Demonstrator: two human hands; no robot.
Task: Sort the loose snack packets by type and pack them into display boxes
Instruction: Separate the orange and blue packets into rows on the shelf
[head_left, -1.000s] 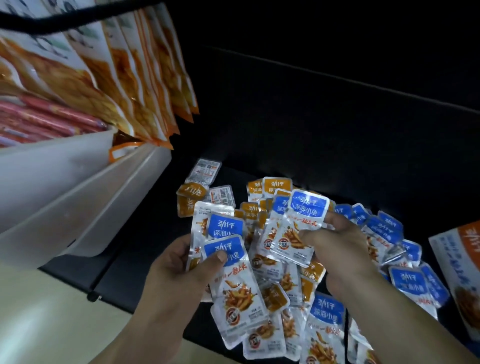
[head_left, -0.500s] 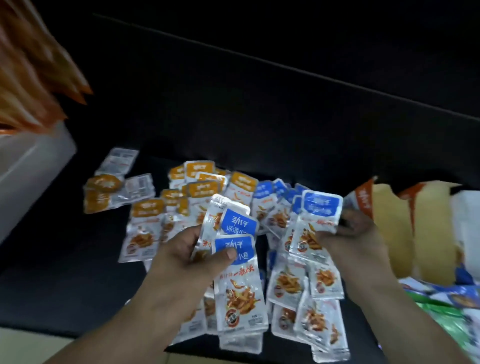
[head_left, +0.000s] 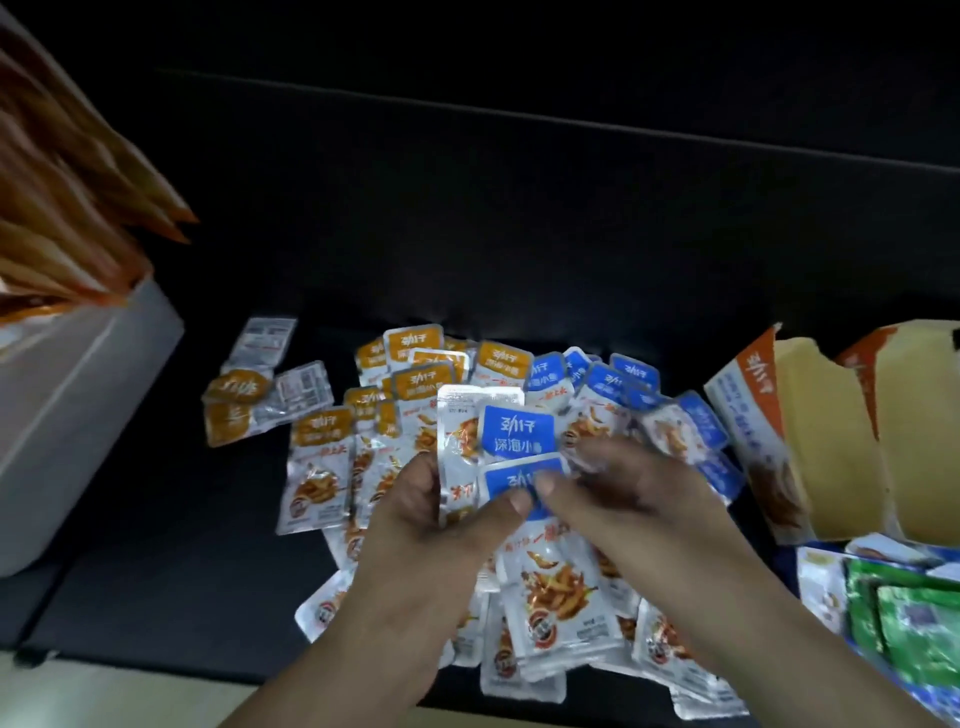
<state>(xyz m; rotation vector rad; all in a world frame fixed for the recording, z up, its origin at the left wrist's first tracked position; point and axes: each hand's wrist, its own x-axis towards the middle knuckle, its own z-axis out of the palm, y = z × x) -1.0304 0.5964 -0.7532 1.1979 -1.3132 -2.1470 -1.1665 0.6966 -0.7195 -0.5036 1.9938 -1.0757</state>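
Note:
A heap of small silver snack packets lies on a black surface, orange-labelled packets (head_left: 322, 457) to the left and blue-labelled packets (head_left: 618, 384) to the right. My left hand (head_left: 436, 540) grips a stack of blue-labelled packets (head_left: 514, 431), thumb pressed on the front one. My right hand (head_left: 623, 499) has come against the same stack, its thumb on the front packet's blue label; a packet seems to be under its fingers, partly hidden. Two open display boxes (head_left: 810, 441) with orange trim stand at the right.
A white bin (head_left: 78, 395) with large orange bags (head_left: 67, 218) stands at the left. Green and blue packets (head_left: 904, 613) lie at the lower right. A few stray packets (head_left: 265, 384) lie left of the heap. The black surface's front edge (head_left: 156, 660) runs below my arms.
My right hand, which held a blue packet off to the right, has moved left and now meets the stack in my left hand. The view has swung right, showing more of the boxes.

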